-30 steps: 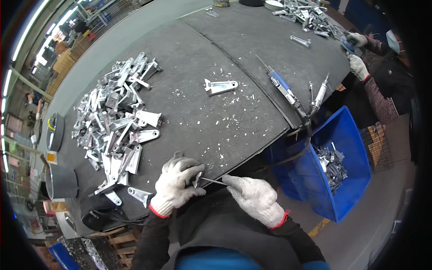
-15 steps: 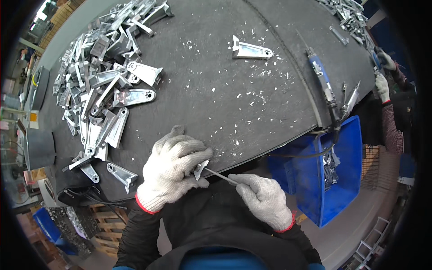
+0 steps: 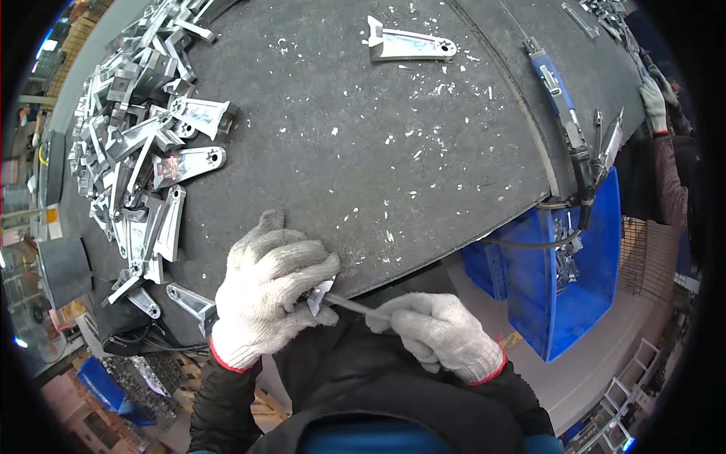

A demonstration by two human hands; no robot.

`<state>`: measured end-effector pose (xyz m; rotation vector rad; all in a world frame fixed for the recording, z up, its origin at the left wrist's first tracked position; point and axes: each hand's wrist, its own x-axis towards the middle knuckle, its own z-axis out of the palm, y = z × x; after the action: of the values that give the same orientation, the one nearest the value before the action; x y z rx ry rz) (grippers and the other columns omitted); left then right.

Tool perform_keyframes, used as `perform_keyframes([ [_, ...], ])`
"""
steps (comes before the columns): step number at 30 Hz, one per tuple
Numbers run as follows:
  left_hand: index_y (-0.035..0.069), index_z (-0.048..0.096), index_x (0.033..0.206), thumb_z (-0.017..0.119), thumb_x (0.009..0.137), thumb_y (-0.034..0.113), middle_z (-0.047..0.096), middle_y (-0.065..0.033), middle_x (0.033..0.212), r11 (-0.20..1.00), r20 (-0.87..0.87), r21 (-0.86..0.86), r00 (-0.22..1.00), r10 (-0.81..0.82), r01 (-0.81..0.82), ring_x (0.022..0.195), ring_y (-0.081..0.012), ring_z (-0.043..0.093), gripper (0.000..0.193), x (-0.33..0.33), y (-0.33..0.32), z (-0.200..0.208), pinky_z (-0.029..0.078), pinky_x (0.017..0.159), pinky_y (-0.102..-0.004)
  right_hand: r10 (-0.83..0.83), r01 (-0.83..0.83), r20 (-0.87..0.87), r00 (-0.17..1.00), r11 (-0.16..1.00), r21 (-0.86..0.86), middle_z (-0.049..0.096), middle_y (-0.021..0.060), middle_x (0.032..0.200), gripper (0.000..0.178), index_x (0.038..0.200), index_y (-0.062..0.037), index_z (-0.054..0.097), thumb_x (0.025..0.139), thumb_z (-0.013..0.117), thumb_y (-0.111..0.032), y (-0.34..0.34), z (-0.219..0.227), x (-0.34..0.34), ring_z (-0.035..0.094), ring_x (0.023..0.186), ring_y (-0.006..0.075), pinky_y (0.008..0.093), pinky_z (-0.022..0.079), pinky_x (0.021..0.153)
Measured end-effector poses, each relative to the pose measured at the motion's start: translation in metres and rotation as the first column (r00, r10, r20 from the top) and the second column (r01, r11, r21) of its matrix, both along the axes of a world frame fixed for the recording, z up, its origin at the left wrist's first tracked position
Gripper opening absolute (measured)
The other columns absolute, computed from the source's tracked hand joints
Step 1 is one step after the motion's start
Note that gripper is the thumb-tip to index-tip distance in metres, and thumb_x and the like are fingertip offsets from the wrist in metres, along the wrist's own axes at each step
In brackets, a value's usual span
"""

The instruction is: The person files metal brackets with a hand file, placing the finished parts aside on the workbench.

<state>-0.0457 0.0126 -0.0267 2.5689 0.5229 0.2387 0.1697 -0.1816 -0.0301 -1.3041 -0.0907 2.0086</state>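
My left hand (image 3: 266, 291), in a white knit glove, is closed around a small silver metal bracket (image 3: 320, 296) at the table's near edge; most of the bracket is hidden under the fingers. The gloved fingers of my right hand (image 3: 442, 333) are wrapped round a thin grey metal rod-like tool (image 3: 352, 306). Its far end meets the bracket, and its handle end is hidden in my fist. Beside my left wrist lies another silver bracket (image 3: 190, 301). A single bracket (image 3: 412, 45) lies apart at the far middle of the table.
A heap of silver brackets (image 3: 136, 136) covers the table's left side. Metal chips dot the dark tabletop (image 3: 302, 151). At right lie a blue air tool (image 3: 556, 94) and a hose, above a blue bin (image 3: 560, 303) holding metal parts. A co-worker's gloved hand (image 3: 654, 106) shows at far right.
The view has shifted, so the heap and the lone bracket sit farther up and left. Both hands keep their hold, and the tool still touches the bracket at a slightly different slant.
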Motion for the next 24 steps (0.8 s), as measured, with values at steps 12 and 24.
perform_keyframes([
  [12,0.018,0.08,0.121,0.092,0.054,0.043,0.071,-0.0008,0.122,0.998,0.055,-0.013,0.996,-0.067,0.068,0.117,-0.0273,0.069,0.073,0.003,0.008,-0.001,0.052,0.111,-0.058,0.171,-0.157,0.044,0.984,0.963,-0.22,0.056,-0.0013,0.065,0.032,0.115,-0.0017,0.075,0.113,0.054,-0.025,0.033,0.006,-0.021,0.048,0.048,0.0069,0.0285,0.042,0.044],
  [24,0.019,0.08,0.123,0.095,0.048,0.034,0.071,0.0016,0.121,0.998,0.01,-0.01,0.998,-0.063,0.063,0.12,-0.0269,0.066,0.078,0.002,0.006,-0.002,0.05,0.112,-0.054,-0.042,-0.566,0.969,0.243,0.805,0.177,0.073,0.0049,0.08,0.02,0.104,-0.01,0.075,0.101,0.072,-0.029,0.046,0.012,-0.03,0.076,0.072,0.024,0.038,0.058,0.063],
])
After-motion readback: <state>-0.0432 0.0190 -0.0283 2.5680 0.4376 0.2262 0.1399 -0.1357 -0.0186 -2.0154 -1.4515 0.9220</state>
